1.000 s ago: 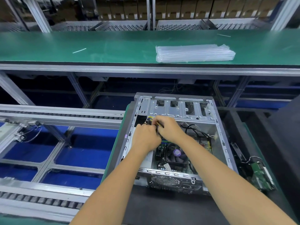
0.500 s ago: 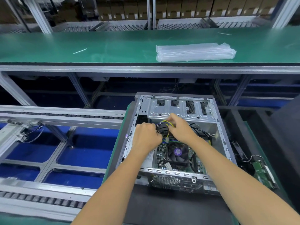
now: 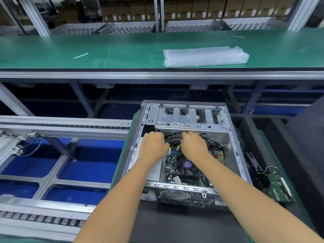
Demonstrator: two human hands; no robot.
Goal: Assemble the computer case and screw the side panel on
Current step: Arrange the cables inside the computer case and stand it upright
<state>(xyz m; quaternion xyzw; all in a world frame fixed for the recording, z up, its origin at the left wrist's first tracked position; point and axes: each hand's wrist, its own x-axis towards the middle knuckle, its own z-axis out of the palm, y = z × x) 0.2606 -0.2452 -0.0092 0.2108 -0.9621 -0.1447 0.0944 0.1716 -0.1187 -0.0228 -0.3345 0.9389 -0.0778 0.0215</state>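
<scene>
The open grey steel computer case (image 3: pixel 191 118) lies on its side on a dark mat (image 3: pixel 175 223) at the near edge of the line, its side panel off and its interior exposed to the camera. Inside, the green motherboard (image 3: pixel 171 162) sits on the case floor, with a round black cooler fan bearing a purple centre label (image 3: pixel 187 166) near the middle. A perforated silver drive bay bracket (image 3: pixel 189 120) spans the far end of the case.

Both hands are inside the case, just below that bracket. The left hand (image 3: pixel 154 146) is curled knuckles-up beside the left wall; its fingertips are hidden, so whether it grips anything cannot be determined. The right hand (image 3: pixel 193 145) is likewise curled with its fingers down among a bundle of black cables (image 3: pixel 172 137); the fingers appear to close on the bundle, though the contact itself is hidden. Further black leads trail to the right of that hand. The two hands are near each other but apart.

To the right of the case, a green circuit board with wires (image 3: pixel 277 188) rests on the dark surface. Beyond, a stack of clear plastic bags (image 3: pixel 205 56) lies on the green conveyor belt (image 3: pixel 105 50). A grey roller track (image 3: pixel 61 127) runs along the left.
</scene>
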